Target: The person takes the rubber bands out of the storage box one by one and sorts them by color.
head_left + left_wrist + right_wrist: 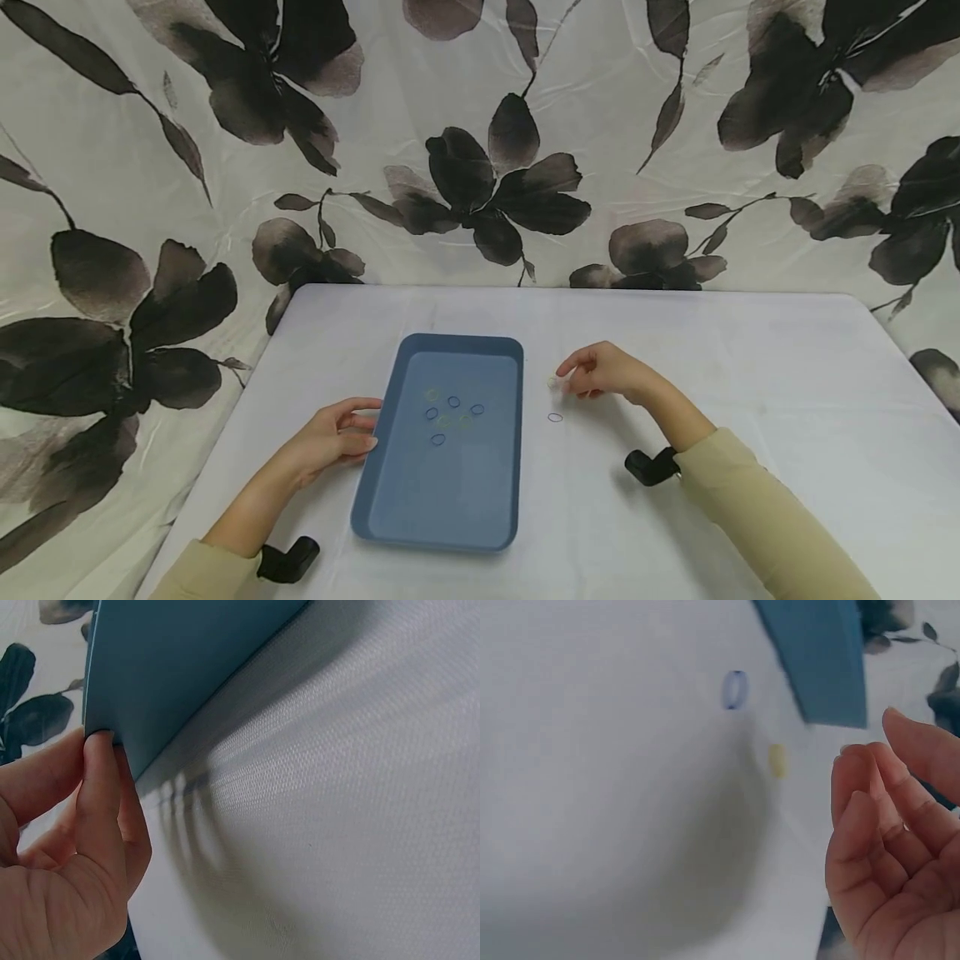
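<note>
My left hand holds the left rim of a blue rectangular tray, thumb and fingertips at its edge in the left wrist view. Inside the tray lie several small thin rings, like tiny rubber bands, some blue and some yellow. To the tray's right, my right hand hovers over the table with loosely bent fingers. Nothing shows between its thumb and fingers in the right wrist view. Just beside the fingertips, a yellow ring lies on the table, with a blue ring close by.
A white cloth covers the table. Behind it hangs a pale curtain with dark flowers. A black wrist-worn device sticks out at the right sleeve, and another black device at the left one.
</note>
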Action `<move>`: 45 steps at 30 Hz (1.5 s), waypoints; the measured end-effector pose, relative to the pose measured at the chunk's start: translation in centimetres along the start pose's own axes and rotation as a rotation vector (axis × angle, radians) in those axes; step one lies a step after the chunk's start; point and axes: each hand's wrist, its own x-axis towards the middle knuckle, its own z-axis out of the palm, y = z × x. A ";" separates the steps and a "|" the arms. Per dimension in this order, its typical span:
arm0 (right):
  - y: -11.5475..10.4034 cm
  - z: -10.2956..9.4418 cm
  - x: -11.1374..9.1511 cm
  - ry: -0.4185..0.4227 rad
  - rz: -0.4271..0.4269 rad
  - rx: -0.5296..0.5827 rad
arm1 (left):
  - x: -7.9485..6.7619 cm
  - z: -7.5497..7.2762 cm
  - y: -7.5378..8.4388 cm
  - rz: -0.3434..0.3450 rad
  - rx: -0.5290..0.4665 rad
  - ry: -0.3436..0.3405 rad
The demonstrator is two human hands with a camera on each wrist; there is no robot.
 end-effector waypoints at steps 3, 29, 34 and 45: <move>-1.3 -0.9 -0.1 0.017 -0.008 -0.001 | 0.4 0.2 0.2 0.010 0.002 -0.008; -5.2 6.1 5.1 -0.093 -0.205 -0.060 | 0.2 0.2 0.4 -0.003 0.003 0.018; -5.5 7.8 5.8 -0.075 -0.254 -0.248 | 0.2 0.1 0.3 0.006 0.002 0.021; -4.9 10.8 6.1 0.108 -0.334 -0.691 | 0.0 0.1 0.2 0.017 0.001 0.019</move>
